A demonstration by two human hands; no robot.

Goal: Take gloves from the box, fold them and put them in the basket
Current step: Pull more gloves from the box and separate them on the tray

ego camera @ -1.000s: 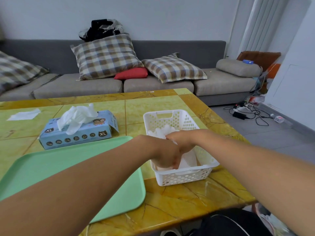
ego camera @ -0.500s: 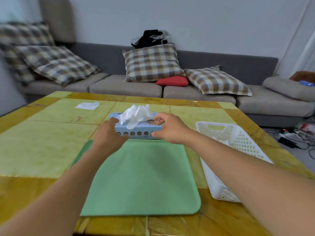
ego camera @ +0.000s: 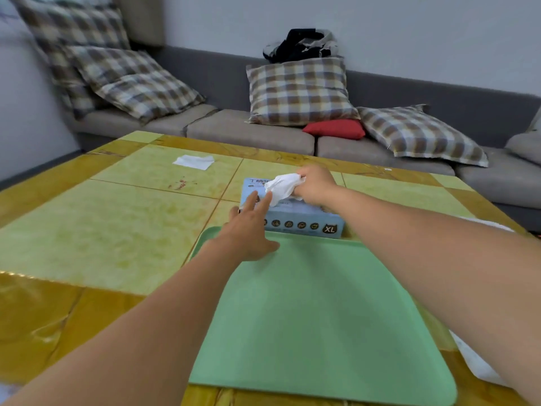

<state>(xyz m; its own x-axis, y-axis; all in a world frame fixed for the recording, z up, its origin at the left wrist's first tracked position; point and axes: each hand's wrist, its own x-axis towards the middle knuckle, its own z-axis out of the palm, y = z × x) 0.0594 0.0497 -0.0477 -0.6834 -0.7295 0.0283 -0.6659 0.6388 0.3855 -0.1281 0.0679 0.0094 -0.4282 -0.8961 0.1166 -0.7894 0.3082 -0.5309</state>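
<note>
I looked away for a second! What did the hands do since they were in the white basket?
Both hands left the basket and went over to the blue glove box. The right hand has now pinched the white glove sticking out of the top, and the left hand rests straight fingers on the box's near left end. The box, green tray and the white sheet on the table stayed put.

The flat mint-green plastic tray lies bare and open to a reach, just before the pale-blue cardboard glove box. Left of that box the yellow tiled tabletop carries only a white paper scrap farther back. To the box's right, the person's right forearm crosses the tray's edge, hiding most of the white plastic basket.
</note>
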